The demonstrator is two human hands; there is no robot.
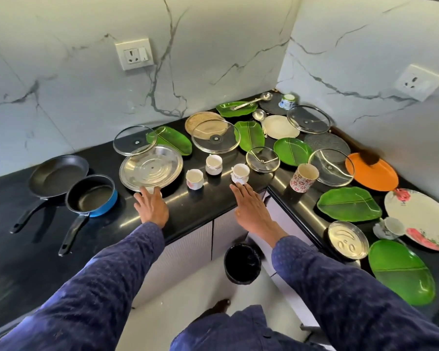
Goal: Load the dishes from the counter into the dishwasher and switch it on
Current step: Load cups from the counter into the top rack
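Currently both my hands reach over the black counter [193, 211] with straight fingers, grasping nothing. My left hand [151, 205] lies at the near rim of the steel plate [151, 168], its fingertips over a small white object I cannot identify. My right hand [249, 206] touches, or nearly touches, the base of 1 white cup [240, 173]; which, I cannot tell. 2 more white cups [194, 178] [214, 164] stand between the plate and that cup.

Risk: the steel plate lies partly under a glass lid [134, 140], so lifting the plate carelessly could, I judge, slide the lid off and knock it against the nearby cups. A hasty one-handed grab at a cup could tip it toward the counter edge.

Surface and room: an L-shaped, glossy counter in a marble-walled corner holds 2 dark pans [58, 176] [91, 195], further glass lids, green leaf-shaped plates [349, 203], an orange plate [373, 173] and a floral plate [421, 216]. A black bin [242, 263] stands on the floor below. No dishwasher is in view.
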